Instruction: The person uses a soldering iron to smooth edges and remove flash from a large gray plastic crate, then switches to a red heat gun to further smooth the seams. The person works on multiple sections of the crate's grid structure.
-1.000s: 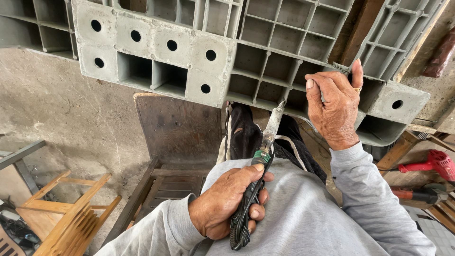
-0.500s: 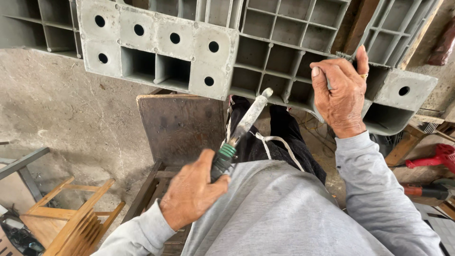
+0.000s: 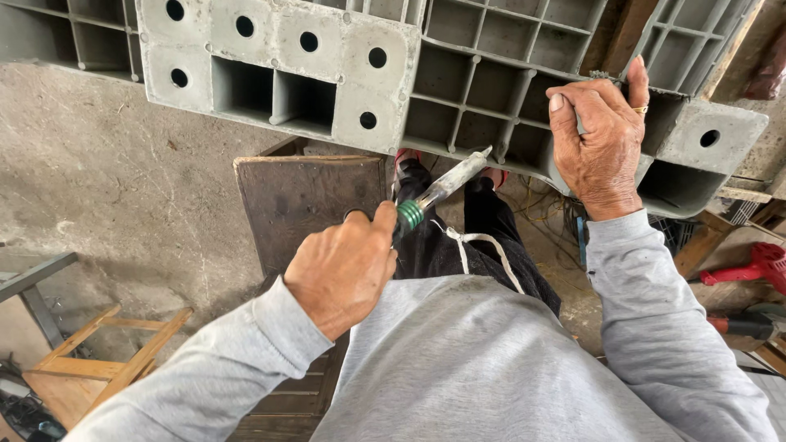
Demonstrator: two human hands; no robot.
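Head view: a grey plastic pallet (image 3: 458, 90) is steadied on edge by the right hand (image 3: 602, 143), closed over its rim, while a green-collared chisel (image 3: 438, 192) is gripped in the fisted left hand (image 3: 344, 270), blade angled toward the ribs.

I am observing the left hand (image 3: 344, 270) gripping a tool (image 3: 438, 195) with a green collar and a metal shaft, its tip lying against the ribbed underside of a grey plastic pallet (image 3: 344, 61). The right hand (image 3: 602, 143) is clasping the pallet's edge, fingers (image 3: 565, 110) hooking over a rib. A dark wooden board (image 3: 303, 200) is standing below.
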